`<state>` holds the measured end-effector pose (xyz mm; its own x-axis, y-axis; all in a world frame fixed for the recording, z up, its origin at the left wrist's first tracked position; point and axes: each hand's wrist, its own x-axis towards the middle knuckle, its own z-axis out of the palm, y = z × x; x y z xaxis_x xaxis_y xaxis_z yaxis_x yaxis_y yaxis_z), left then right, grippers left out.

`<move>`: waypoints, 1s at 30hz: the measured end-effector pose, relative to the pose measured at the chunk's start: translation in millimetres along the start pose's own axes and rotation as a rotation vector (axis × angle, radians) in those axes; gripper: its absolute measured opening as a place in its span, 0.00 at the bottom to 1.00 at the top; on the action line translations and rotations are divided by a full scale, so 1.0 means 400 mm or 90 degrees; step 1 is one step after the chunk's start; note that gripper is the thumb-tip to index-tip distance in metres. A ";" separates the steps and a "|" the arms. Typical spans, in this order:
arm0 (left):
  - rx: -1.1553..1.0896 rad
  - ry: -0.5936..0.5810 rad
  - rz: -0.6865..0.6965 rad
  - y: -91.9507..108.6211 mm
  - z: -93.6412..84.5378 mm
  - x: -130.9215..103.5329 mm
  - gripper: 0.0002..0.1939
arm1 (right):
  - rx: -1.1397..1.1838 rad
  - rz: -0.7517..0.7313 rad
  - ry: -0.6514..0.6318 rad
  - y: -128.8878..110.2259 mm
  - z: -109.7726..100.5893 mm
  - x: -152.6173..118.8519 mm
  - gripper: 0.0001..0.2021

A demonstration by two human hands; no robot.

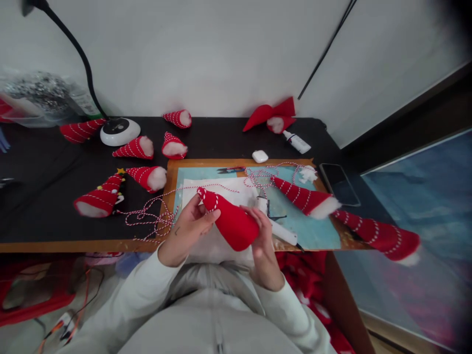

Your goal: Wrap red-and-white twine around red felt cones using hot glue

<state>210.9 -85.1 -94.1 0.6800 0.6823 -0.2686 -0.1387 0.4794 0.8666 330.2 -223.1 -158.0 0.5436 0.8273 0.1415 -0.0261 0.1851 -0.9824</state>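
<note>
In the head view, a pale wall (221, 59) stands behind a black desk (44, 206), with a lamp (120, 132) toward its back left corner. The red cone (236, 223), the thing being worked on, is held up at the middle of the desk's front edge, above a white sheet (195, 184). The left hand (188, 227) is partly closed, thumb and fingers pinching the cone near its tip, by the wraps of red-and-white cord. The right hand (263, 241) is loosely curled, its fingers over the wide end.

The step in hand appears to be winding cord: only the tip end carries turns, while a finished-looking cone (302, 196) toward the desk's right edge is banded along its length. The next move seems to call for steadying the wide end and keeping the wraps snug. Whether the loose cord (165, 223) left of the hands joins those wraps, I cannot tell. A glue gun (283, 232) lies just beside the right hand, near the front edge.
</note>
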 end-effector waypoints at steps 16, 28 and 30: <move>0.051 -0.066 -0.002 0.006 -0.009 0.005 0.24 | 0.238 0.242 0.038 -0.013 0.027 -0.018 0.29; 0.045 -0.091 -0.015 0.016 0.003 0.004 0.23 | 0.147 0.182 0.095 -0.007 0.033 -0.006 0.23; 0.040 -0.054 0.013 0.011 0.005 0.010 0.23 | 0.036 0.056 0.140 -0.013 0.027 -0.006 0.20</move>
<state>214.3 -81.3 -90.6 0.7363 0.6412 -0.2160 -0.1098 0.4283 0.8969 319.9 -220.4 -152.1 0.7071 0.7068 0.0202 -0.1245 0.1525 -0.9804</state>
